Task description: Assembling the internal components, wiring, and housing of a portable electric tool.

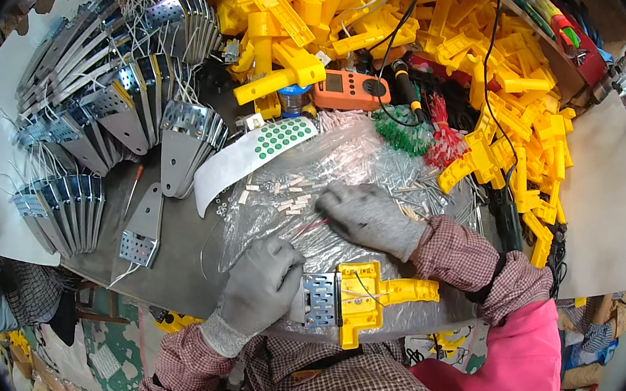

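My right hand (pixel 369 218), in a grey glove with dark smudges, reaches over a plastic sheet with its fingers closed. A thin red wire (pixel 312 225) comes out beside its thumb. My left hand (pixel 262 281), also gloved in grey, is curled at the left end of a perforated metal plate (pixel 320 300). Whatever its fingers hold is hidden. That plate is joined to an open yellow plastic housing (pixel 362 303) with a handle pointing right and a dark wire inside. Small white and pinkish pieces (pixel 293 202) lie scattered by the right fingertips.
Wired metal plates (pixel 121 105) stand in rows at left; a single plate (pixel 142 229) lies apart. Yellow housings (pixel 516 72) pile up behind. An orange meter (pixel 351 91), green parts (pixel 402 135), red parts (pixel 448 134) and a green-dotted white sheet (pixel 255 159) lie between. Black cables hang down.
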A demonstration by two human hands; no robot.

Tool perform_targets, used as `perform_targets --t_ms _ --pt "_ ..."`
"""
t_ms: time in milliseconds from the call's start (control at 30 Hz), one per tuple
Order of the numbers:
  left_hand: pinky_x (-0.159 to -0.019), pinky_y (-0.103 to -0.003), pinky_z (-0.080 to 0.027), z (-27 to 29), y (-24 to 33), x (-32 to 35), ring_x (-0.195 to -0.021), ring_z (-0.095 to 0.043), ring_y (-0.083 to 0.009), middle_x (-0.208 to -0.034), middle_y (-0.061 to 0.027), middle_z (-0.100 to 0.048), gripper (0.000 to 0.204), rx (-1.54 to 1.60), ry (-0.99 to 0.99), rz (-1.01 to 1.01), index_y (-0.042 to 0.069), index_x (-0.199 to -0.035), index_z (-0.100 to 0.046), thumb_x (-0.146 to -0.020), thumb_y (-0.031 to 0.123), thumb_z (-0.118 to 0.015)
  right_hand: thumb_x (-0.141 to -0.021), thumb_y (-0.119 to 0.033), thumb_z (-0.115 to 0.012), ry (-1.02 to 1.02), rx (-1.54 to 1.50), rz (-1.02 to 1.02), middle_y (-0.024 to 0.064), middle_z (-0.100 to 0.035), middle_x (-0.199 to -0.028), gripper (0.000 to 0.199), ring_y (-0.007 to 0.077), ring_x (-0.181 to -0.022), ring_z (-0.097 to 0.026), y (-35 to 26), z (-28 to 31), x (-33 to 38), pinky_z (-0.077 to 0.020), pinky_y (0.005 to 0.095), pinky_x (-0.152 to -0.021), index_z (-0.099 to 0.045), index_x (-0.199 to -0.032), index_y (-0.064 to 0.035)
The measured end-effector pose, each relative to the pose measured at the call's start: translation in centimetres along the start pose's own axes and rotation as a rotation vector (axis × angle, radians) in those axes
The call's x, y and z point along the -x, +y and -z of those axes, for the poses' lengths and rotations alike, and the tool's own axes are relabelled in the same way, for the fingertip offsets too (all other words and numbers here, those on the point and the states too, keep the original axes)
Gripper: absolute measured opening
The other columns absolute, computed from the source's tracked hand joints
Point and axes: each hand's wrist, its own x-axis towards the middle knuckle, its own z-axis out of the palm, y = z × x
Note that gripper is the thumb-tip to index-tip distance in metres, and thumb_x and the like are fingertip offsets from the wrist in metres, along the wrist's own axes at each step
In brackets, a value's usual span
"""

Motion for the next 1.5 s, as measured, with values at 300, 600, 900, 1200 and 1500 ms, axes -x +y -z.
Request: perform_targets --t_ms 300,600,900,1200,1500 --pt "-0.075 -0.041 -0.051 1.6 -0.6 -6.3 -0.09 -0.063 -0.0318 -0.1 -0.0128 -0.062 0.02 -0.335 -0.04 -0.191 0.005 -0.105 -0.065 -0.085 0.008 -0.063 -0.092 -0.02 -0.061 0.219 -0.15 -0.186 0.0137 -0.057 -0.102 0.022 0.0336 -0.089 -0.065 1.1 4.5 3.1 -0.0543 0.0417 -0.075 -0.056 -0.109 -0.0066" --pt "-0.081 -0.041 -0.048 1.2 -3.2 -9.5 -0.092 -0.061 -0.0337 -0.096 -0.0143 -0.063 0.013 -0.239 -0.232 -0.041 0.005 -0.096 -0.065 -0.085 0.012 -0.065 -0.089 -0.016 -0.062 0.271 -0.329 -0.313 0.0131 -0.061 -0.1 0.023 0.0316 -0.09 -0.065 0.1 5.5 8.1 -0.0534 0.0405 -0.076 -0.061 -0.109 -0.0058" --pt "-0.081 -0.038 -0.05 -0.7 1.1 -12.4 -0.09 -0.065 -0.0317 -0.093 -0.015 -0.066 0.016 -0.133 -0.076 -0.204 0.001 -0.097 -0.066 -0.087 0.013 -0.066 -0.09 -0.016 -0.056 0.096 0.005 -0.178 0.0147 -0.057 -0.111 0.023 0.0303 -0.102 -0.062 3.3 1.7 7.0 -0.051 0.0437 -0.083 -0.053 -0.11 -0.0052" --pt "-0.073 -0.04 -0.054 2.1 -0.3 -9.5 -0.087 -0.066 -0.0315 -0.098 -0.0115 -0.064 0.022 -0.499 -0.261 -0.174 0.008 -0.108 -0.064 -0.087 0.006 -0.058 -0.089 -0.016 -0.068 0.437 -0.379 -0.258 0.0139 -0.062 -0.096 0.025 0.0304 -0.085 -0.064 3.0 4.1 9.2 -0.0527 0.0348 -0.076 -0.063 -0.111 -0.0046" --pt "-0.068 -0.043 -0.054 1.3 -1.4 -8.8 -0.082 -0.066 -0.0331 -0.088 -0.014 -0.063 0.01 -0.593 -0.221 -0.152 0.006 -0.09 -0.062 -0.082 0.007 -0.057 -0.095 -0.016 -0.056 0.329 -0.475 -0.311 0.0163 -0.063 -0.097 0.019 0.0315 -0.081 -0.064 0.1 6.5 12.8 -0.0509 0.0366 -0.074 -0.062 -0.102 0.0002"
